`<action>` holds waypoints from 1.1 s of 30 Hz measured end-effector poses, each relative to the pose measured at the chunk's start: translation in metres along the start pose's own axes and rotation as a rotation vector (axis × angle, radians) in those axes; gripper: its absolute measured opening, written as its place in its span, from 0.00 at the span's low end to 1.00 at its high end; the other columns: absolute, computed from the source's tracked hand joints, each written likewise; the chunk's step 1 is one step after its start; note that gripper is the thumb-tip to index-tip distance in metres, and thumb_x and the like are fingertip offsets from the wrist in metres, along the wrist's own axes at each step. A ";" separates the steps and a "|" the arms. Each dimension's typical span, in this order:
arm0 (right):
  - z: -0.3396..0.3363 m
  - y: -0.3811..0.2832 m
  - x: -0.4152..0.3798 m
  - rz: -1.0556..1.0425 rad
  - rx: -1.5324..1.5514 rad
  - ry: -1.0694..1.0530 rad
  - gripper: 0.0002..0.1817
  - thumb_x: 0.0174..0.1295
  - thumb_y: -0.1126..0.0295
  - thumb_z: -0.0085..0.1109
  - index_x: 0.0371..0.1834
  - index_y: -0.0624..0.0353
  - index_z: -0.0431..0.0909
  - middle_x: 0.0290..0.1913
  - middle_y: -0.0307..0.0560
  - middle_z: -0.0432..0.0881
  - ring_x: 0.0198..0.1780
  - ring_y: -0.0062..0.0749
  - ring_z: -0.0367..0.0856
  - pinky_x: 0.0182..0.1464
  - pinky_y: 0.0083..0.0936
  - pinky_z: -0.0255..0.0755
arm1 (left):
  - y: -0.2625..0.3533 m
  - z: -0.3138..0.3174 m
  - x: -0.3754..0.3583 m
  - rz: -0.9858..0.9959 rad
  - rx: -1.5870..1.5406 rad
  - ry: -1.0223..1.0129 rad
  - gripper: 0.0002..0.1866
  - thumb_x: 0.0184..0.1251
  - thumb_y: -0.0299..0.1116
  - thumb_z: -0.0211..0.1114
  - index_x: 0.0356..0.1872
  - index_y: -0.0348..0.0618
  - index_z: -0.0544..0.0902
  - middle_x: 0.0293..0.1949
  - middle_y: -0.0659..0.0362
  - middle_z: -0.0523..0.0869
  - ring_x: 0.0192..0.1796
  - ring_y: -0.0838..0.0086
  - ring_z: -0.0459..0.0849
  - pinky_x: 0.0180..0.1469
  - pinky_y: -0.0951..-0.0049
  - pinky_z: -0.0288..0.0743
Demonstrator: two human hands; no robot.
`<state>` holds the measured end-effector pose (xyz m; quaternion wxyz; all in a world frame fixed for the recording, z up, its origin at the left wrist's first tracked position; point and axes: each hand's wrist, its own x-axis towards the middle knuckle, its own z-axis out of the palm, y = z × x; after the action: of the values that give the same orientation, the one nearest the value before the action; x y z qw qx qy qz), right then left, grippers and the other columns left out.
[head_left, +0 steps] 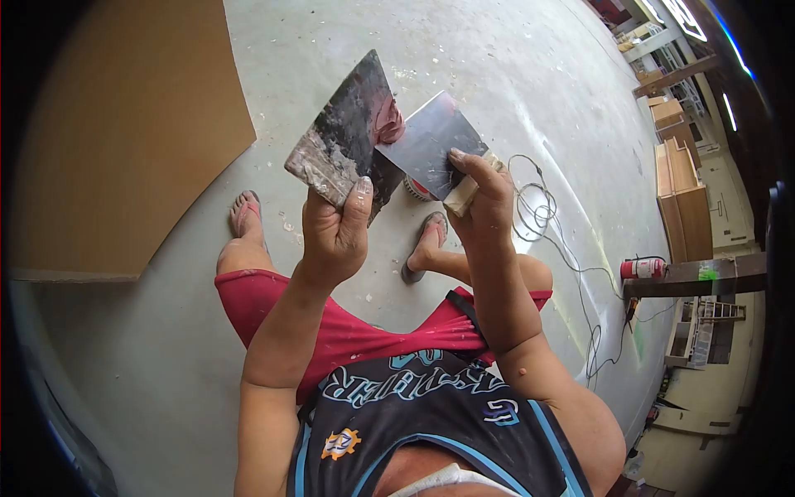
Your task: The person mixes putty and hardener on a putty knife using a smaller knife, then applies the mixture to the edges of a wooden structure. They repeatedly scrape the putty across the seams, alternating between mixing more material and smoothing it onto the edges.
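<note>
My left hand [335, 228] is closed on the lower edge of a dark, stained plate [344, 120], its thumb on the near face. A lump of reddish-pink paste [387, 123] clings to the plate's right side. My right hand [482, 195] grips a flat metal scraper [435, 141] by its pale handle, with the thumb pressed on the blade. The scraper's left corner is at the paste, overlapping the plate's right side. Behind the scraper, a can [416, 190] is partly hidden.
A large brown board [124, 141] fills the left. Coiled cable [537, 207] lies on the grey floor to the right. Beyond it are a red cylinder [643, 267] by a dark beam [712, 276] and a wooden cabinet [683, 199]. My sandalled feet are below my hands.
</note>
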<state>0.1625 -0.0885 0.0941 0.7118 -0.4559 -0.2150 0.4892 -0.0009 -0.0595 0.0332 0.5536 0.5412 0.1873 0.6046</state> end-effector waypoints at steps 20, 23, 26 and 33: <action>-0.017 0.004 -0.013 -0.889 -0.795 -0.611 0.21 0.52 0.86 0.57 0.51 0.59 0.74 0.55 0.57 0.76 0.58 0.49 0.73 0.53 0.34 0.73 | 0.023 -0.012 0.015 -0.329 -0.466 0.094 0.21 0.62 0.22 0.47 0.57 0.42 0.60 0.49 0.50 0.75 0.49 0.65 0.81 0.43 0.67 0.84; -0.010 0.004 -0.013 -1.063 -0.885 -0.700 0.27 0.47 0.90 0.57 0.53 0.56 0.75 0.57 0.57 0.74 0.62 0.50 0.69 0.58 0.33 0.70 | 0.023 -0.011 0.011 -0.414 -0.741 0.128 0.21 0.62 0.22 0.47 0.57 0.41 0.61 0.51 0.50 0.74 0.50 0.65 0.80 0.48 0.65 0.82; -0.011 0.001 -0.020 -1.084 -1.115 -0.471 0.25 0.48 0.89 0.52 0.51 0.56 0.76 0.52 0.53 0.78 0.56 0.43 0.76 0.53 0.29 0.74 | 0.035 -0.005 0.003 -0.419 -0.763 0.070 0.22 0.60 0.21 0.48 0.58 0.40 0.63 0.53 0.52 0.74 0.53 0.65 0.79 0.54 0.63 0.77; -0.086 0.073 0.016 -0.489 -1.151 -0.528 0.08 0.52 0.77 0.55 0.36 0.61 0.79 0.32 0.47 0.83 0.32 0.36 0.81 0.35 0.28 0.73 | 0.055 0.002 -0.012 -0.520 -0.759 0.055 0.20 0.60 0.21 0.49 0.55 0.41 0.69 0.46 0.58 0.79 0.47 0.74 0.80 0.48 0.71 0.78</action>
<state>0.1975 -0.1047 -0.0129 0.3696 -0.5656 -0.7046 0.2169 -0.0266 -0.0880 0.0737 0.8409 0.2190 0.0968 0.4854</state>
